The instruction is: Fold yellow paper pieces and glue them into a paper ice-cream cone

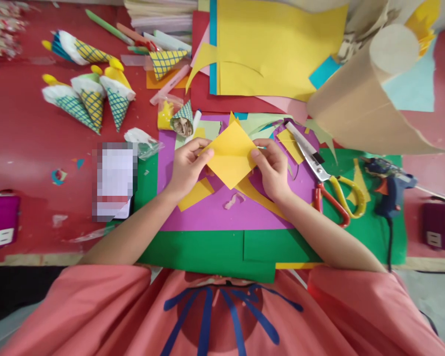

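Between my two hands is a square of yellow paper [232,158], turned so a corner points toward me, with a faint crease across its middle. My left hand [191,165] pinches its left corner, thumb on top. The right corner is pinched the same way by my right hand [272,165]. Under it lie a purple sheet [207,217], yellow paper scraps [196,194] and a small pink scrap [234,200]. Right of my right hand rest scissors [321,170] with one red and one yellow handle.
Paper cones [92,101] lie at the back left, above a phone [114,183]. A stack of yellow sheets [278,49] lies at the back. On the right are a large cardboard cone [371,99] and a blue glue gun [393,190]. Green sheets [207,249] line the front.
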`<state>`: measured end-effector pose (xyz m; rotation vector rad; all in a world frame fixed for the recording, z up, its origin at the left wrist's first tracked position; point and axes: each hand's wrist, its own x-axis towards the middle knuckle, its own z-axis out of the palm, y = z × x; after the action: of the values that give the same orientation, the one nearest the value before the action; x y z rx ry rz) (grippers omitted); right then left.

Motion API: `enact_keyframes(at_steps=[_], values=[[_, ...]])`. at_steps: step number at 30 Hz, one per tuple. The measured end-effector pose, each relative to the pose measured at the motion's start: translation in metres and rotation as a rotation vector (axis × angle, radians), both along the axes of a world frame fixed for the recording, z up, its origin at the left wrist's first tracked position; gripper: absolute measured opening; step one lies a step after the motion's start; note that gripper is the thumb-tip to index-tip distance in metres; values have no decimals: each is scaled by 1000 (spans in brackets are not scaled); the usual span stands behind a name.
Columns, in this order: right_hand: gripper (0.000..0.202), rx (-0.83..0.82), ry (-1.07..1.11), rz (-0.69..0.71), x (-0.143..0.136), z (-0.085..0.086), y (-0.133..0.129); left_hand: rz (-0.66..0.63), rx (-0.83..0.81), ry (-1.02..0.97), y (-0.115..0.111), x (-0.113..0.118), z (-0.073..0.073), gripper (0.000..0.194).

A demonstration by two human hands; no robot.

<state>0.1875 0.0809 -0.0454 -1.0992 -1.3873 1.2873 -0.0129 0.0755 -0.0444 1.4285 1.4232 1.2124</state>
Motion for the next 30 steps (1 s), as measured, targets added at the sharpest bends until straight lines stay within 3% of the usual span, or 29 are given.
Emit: enact_keyframes(at_steps=[5, 10, 14, 18, 22, 27, 30], values=[[28, 111, 27, -78, 3, 7, 1, -3, -40, -87, 0, -3, -3, 16], [34, 90, 11, -62, 8, 26, -5, -33, -79, -22, -5, 0, 18, 23], [49, 74, -33, -3, 11, 25, -19, -18, -35, 68, -17, 8, 27, 37], [43, 263, -200, 95, 16, 14, -28, -22, -32, 84, -32, 14, 20, 46], [34, 432, -334, 161, 19, 13, -29, -87, -41, 5, -42, 16, 14, 49], [12, 359, -191, 250, 22, 13, -26, -84, -69, -35, -44, 13, 16, 57], [11, 257, -90, 293, 24, 10, -24, -108, -98, -34, -43, 10, 17, 56]])
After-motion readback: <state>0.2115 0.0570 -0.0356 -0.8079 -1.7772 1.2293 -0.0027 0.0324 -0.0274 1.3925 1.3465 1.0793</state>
